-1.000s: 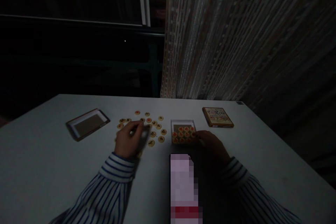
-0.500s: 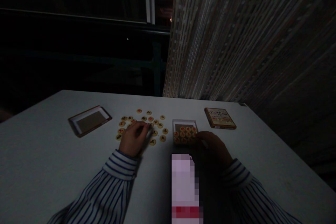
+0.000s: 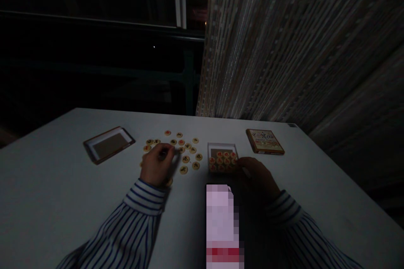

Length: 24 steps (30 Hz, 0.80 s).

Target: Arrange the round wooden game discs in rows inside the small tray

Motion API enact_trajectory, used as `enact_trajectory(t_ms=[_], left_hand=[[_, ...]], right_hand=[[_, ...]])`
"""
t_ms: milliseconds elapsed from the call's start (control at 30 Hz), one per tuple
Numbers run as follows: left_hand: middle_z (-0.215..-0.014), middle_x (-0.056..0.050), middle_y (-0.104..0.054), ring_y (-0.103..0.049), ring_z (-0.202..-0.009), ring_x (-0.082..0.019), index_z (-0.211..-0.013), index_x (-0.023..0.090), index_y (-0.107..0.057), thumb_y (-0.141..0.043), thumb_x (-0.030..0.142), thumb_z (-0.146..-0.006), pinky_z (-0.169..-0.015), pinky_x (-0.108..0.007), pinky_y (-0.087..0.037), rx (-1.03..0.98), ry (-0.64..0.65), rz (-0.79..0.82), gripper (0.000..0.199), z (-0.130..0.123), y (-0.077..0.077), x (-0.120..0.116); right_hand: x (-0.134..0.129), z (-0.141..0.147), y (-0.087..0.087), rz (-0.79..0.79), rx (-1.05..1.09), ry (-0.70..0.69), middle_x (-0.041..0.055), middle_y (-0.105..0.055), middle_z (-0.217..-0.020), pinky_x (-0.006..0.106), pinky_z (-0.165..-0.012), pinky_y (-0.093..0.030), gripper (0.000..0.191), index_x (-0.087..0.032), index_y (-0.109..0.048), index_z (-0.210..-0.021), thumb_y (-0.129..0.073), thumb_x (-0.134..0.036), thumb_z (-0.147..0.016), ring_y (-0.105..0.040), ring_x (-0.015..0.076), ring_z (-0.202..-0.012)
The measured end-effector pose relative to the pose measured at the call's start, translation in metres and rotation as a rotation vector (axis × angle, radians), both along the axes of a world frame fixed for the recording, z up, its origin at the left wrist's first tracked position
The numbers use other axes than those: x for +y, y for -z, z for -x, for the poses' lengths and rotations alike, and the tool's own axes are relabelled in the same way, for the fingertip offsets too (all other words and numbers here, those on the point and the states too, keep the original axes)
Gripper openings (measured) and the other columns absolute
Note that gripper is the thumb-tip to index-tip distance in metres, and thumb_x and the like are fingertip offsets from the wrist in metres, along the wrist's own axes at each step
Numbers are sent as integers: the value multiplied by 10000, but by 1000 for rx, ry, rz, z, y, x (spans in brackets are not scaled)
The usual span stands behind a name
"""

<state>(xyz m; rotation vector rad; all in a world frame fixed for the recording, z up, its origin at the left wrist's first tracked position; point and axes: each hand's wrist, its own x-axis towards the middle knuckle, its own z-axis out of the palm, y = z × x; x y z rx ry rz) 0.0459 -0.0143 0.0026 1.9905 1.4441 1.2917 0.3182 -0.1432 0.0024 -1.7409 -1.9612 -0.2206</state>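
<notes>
Round wooden Chinese chess pieces [image 3: 185, 159], marked in black or red, lie scattered left of the middle. Over them is my left hand [image 3: 157, 164], thumb and fingertips pinched together; whether a piece sits between them is hidden. Several pieces are partly covered by that hand. To the right stands a small open box [image 3: 221, 145] with red-marked pieces [image 3: 220, 161] laid in rows, its far part showing bare bottom. My right hand [image 3: 257, 173] grips the box's right side near the front corner, fingers closed against it.
An open box lid or tray [image 3: 109, 146] lies at the left on the white table [image 3: 110, 201]. A flat printed box [image 3: 265, 141] rests at the right. Beyond the far edge hangs a string curtain [image 3: 246, 50]. A pixelated patch [image 3: 220, 218] covers the front middle.
My left hand has shifted slightly left, uncovering a bit more of the pieces by its fingertips. My right hand stays at the box.
</notes>
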Motion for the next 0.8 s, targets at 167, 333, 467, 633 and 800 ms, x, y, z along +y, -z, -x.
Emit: enact_trajectory(t_ms=[167, 333, 467, 633, 800], left_hand=[[-740, -20, -653, -604, -688, -157, -798, 183, -609, -512, 401, -760, -644, -253, -460, -21, -36, 10, 242, 0, -1, 0], [-805, -43, -661, -607, -748, -165, -852, 171, -620, -473, 384, -785, -702, -265, -465, -39, -10, 2, 267, 3, -3, 3], [-878, -60, -662, -604, -807, -181, -907, 170, -635, -459, 368, -789, -770, -297, -465, -4, 0, -12, 290, 4, -2, 7], [-949, -86, -657, -609, -853, -196, -959, 163, -636, -449, 347, -790, -808, -327, -466, 31, 93, 7, 312, 3, -6, 16], [-989, -81, -654, -606, -876, -192, -978, 169, -628, -453, 337, -785, -826, -328, -463, 62, 222, -9, 310, -3, -29, 35]], right_hand=[[-1, 1, -1, -16, 21, 21, 95, -645, -846, 345, -663, -479, 197, -164, -583, -854, -416, -267, -840, -587, 203, -759], [0, -4, 4, -7, 35, 28, 92, -641, -868, 337, -678, -469, 188, -169, -582, -904, -428, -252, -835, -586, 199, -784], [1, -6, 3, 0, 54, 50, 75, -640, -869, 330, -708, -458, 191, -170, -585, -912, -432, -258, -839, -581, 187, -794], [5, -4, -8, -26, 110, 109, 63, -641, -846, 312, -718, -447, 198, -172, -597, -858, -423, -264, -845, -580, 179, -794], [16, 2, -33, -83, 181, 113, 61, -649, -842, 306, -720, -448, 200, -178, -612, -849, -435, -270, -835, -587, 178, -788]])
